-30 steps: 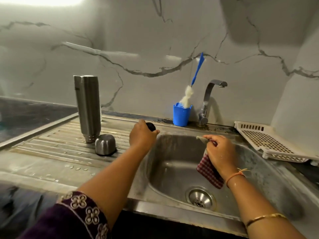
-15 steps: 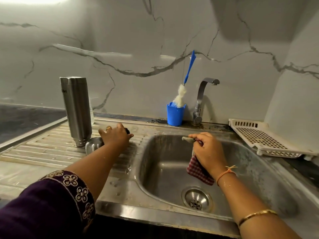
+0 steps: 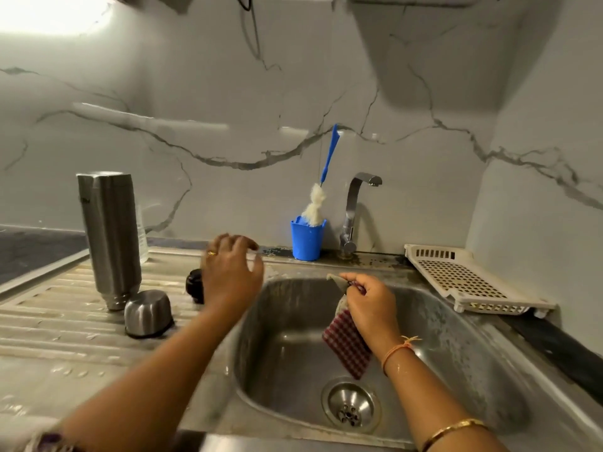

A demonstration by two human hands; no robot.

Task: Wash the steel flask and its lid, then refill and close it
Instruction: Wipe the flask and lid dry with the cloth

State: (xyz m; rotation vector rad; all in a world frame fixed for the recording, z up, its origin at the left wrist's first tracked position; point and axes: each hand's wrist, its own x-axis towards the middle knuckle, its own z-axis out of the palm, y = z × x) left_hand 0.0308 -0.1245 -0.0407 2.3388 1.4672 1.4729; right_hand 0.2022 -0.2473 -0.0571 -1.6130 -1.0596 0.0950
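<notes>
Wet drainboard [image 3: 49, 324]; stopper [image 3: 194, 285] now set down near cap [image 3: 148, 313]; my left hand [image 3: 233, 275] has let go, fingers spread; right hand [image 3: 368, 305] pinches cloth [image 3: 346, 347]; washing seems done, refill next.

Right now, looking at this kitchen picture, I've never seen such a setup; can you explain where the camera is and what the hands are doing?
There's no machine here: one camera worn on a person's head looks down at their two hands. The left hand is open and holds nothing, hovering by a black stopper on the draining board. The steel flask and its steel cap stand there. The right hand grips a checked cloth over the sink. Behind are a tap, a brush in a blue cup, and a white rack.
</notes>
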